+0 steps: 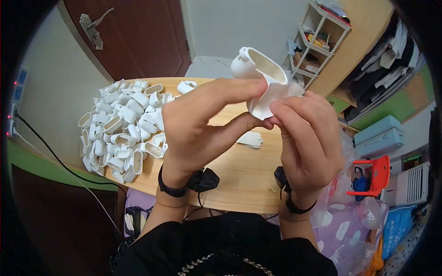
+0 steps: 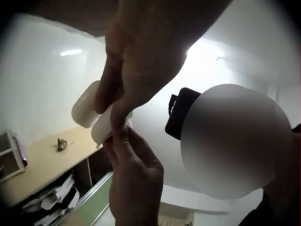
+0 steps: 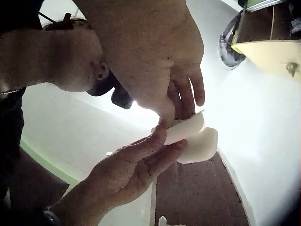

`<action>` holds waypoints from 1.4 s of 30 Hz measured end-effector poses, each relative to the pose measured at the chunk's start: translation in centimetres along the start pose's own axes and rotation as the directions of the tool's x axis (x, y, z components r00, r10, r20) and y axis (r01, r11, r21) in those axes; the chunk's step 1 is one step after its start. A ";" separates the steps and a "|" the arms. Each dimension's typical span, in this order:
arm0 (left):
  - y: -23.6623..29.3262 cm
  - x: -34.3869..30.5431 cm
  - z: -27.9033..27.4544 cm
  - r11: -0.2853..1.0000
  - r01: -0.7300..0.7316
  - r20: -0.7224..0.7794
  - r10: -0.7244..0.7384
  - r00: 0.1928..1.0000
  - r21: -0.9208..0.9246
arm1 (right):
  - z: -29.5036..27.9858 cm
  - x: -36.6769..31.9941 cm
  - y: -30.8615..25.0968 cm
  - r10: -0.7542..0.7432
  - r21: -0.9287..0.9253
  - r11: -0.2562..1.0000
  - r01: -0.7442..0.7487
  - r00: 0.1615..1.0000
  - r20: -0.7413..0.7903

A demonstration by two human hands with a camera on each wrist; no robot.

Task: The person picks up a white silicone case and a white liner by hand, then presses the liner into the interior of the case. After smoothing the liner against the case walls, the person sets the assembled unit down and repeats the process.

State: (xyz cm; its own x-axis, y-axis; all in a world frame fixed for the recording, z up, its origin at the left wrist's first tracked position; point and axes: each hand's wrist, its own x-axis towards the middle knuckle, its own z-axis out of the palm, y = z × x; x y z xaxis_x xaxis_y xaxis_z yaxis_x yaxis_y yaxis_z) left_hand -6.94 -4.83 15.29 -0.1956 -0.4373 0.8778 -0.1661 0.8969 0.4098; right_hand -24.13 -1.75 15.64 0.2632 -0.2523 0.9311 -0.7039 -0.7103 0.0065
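Both hands hold a white earbud case cover [image 1: 239, 69] up in front of the chest, above the table. Its hollow, cream-lined half faces the head camera. My left hand [image 1: 202, 119] grips it from the left between thumb and fingers. A thin white slip [image 1: 269, 99] with a pointed edge lies against the cover's near half, and my right hand [image 1: 313, 138] pinches it from the right. In the left wrist view the cover's two rounded halves [image 2: 86, 106] show beyond the fingers. The right wrist view shows the cover [image 3: 200, 146] from below, fingers hiding part of it.
A large heap of similar white covers [image 1: 124, 124] fills the left of the wooden table [image 1: 230, 184]. One cover [image 1: 186, 86] lies at the back edge. A small stack of white slips [image 1: 251, 140] lies beneath the hands. A shelf rack [image 1: 317, 41] and red stool [image 1: 375, 177] stand right.
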 end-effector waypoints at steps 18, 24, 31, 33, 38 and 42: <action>2.0 -0.5 0.1 0.982 0.060 0.025 -0.057 0.998 -0.178 | -1.5 -0.2 -1.1 0.648 0.660 0.440 -0.609 0.724 0.236; 1.5 -0.5 0.9 0.960 0.186 -0.014 -0.193 0.981 -0.207 | -0.8 -0.4 -1.1 0.711 0.555 0.517 -0.652 0.688 0.144; 1.3 -0.8 1.4 0.955 0.216 -0.076 -0.236 0.969 -0.203 | -0.9 -0.2 -1.0 0.728 0.592 0.424 -0.685 0.647 0.228; 1.3 -0.9 1.4 0.950 0.235 -0.081 -0.255 0.963 -0.205 | -0.8 -0.1 -1.1 0.735 0.623 0.384 -0.681 0.634 0.240; 1.2 -1.0 1.8 0.952 0.233 -0.127 -0.261 0.957 -0.199 | -0.9 -0.1 -1.2 0.709 0.655 0.387 -0.648 0.664 0.238; 2.0 -0.7 1.4 0.923 0.312 -0.107 -0.341 0.934 -0.225 | -0.6 -0.4 -1.1 0.699 0.633 0.462 -0.620 0.695 0.170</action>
State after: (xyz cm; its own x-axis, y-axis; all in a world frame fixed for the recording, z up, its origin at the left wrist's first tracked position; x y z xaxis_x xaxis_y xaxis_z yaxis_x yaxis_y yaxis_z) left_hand -8.50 -2.86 15.13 -0.0224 -0.7074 0.7065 0.0033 0.7066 0.7076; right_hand -23.88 -0.46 15.53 -0.1968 -0.7836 0.5893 -0.0710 -0.5881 -0.8057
